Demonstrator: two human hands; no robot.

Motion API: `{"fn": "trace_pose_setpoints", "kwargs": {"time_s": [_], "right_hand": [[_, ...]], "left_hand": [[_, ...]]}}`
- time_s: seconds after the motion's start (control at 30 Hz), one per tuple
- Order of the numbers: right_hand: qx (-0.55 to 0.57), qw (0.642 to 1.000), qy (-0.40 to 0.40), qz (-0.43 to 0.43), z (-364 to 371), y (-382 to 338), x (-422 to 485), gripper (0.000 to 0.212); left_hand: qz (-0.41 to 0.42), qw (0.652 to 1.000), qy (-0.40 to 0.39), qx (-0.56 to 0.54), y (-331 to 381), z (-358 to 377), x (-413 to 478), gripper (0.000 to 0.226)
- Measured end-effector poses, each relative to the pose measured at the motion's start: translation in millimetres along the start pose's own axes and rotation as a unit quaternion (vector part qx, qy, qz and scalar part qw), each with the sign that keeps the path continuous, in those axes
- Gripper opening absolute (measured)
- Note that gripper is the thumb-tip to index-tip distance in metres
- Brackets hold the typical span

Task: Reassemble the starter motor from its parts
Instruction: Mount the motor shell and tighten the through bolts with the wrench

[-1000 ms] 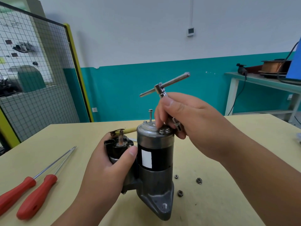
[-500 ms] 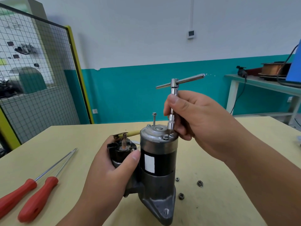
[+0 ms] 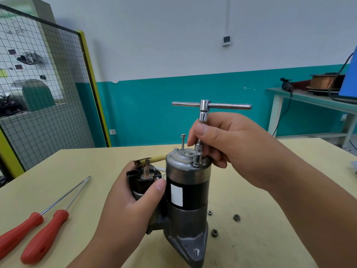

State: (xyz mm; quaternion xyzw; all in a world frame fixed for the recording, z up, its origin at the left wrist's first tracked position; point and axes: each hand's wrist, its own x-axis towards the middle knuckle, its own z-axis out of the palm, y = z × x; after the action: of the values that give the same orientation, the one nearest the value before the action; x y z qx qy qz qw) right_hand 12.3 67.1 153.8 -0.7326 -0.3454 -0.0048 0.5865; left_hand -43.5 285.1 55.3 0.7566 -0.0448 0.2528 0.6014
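The starter motor [image 3: 185, 206] stands upright on the table, black body with a silver end cap on top. My left hand [image 3: 133, 206] grips the black solenoid [image 3: 143, 180] at its left side. My right hand [image 3: 228, 140] pinches the shaft of a chrome T-handle socket wrench [image 3: 203, 113], which stands upright with its socket on a bolt at the front right of the end cap. A long through bolt [image 3: 182, 142] sticks up from the far side of the cap.
Two red-handled screwdrivers [image 3: 38, 231] lie at the left on the table [image 3: 251, 219]. Three loose nuts [image 3: 236, 217] lie right of the motor. A wire-mesh fence [image 3: 44, 97] stands at the left, and a bench [image 3: 309, 97] with a copper wire spool at the far right.
The T-handle wrench has swung from tilted to upright, its socket now on the cap bolt. My left hand has kept its grip on the solenoid.
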Motion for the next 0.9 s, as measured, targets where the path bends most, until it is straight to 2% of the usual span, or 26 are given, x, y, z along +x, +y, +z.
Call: {"fn": "trace_pose_setpoints", "kwargs": {"time_s": [0.23, 0.4, 0.6, 0.9], "right_hand": [[-0.057, 0.998, -0.014, -0.026, -3, -3, -3, 0.027], [-0.016, 0.998, -0.017, -0.052, 3, -1, -2, 0.022], [-0.002, 0.999, 0.003, -0.045, 11, 4, 1, 0.024], [-0.006, 1.000, -0.007, -0.025, 11, 2, -1, 0.027]], "left_hand": [[-0.003, 1.000, -0.004, -0.001, -4, -1, 1, 0.040], [0.002, 1.000, -0.002, 0.001, -3, -1, 0, 0.037], [0.000, 1.000, -0.005, 0.004, -2, 0, 0, 0.042], [-0.015, 1.000, 0.009, 0.008, -2, -2, 2, 0.043]]}}
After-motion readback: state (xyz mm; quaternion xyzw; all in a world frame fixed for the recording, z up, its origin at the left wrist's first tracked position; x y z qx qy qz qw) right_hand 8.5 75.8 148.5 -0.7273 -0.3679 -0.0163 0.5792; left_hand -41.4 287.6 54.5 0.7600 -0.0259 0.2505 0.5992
